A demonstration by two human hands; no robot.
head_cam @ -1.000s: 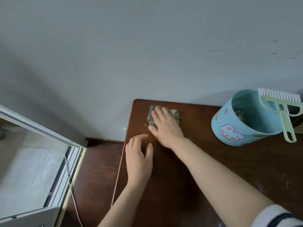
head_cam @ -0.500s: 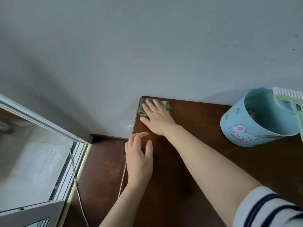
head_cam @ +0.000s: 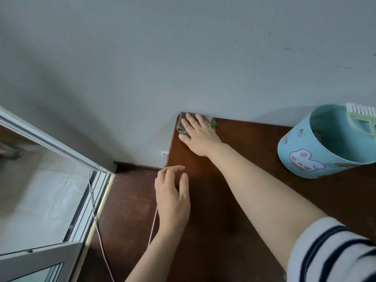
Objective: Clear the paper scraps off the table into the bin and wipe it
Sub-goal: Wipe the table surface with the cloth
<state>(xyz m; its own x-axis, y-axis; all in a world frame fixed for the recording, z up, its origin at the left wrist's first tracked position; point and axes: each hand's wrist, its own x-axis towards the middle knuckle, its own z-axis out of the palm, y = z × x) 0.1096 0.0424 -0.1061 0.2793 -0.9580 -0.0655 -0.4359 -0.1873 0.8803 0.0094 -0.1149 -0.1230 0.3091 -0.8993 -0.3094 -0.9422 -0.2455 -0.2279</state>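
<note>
Scraps (head_cam: 317,137) lie in the bin (head_cam: 317,159); far from it the flat right hand (head_cam: 200,137) presses a cloth (head_cam: 181,123) on the bench (head_cam: 254,153), left hand (head_cam: 173,198) loose, empty

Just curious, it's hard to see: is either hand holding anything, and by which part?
Nothing is gripped. The right hand lies flat on top of the cloth, pressing it into the far corner of the table; the left hand is empty.

A single head-worn wide-angle camera looks forward and down from close above the dark brown wooden table (head_cam: 264,143) at lower right. The pale grey wall (head_cam: 183,58) fills the upper frame.
</note>
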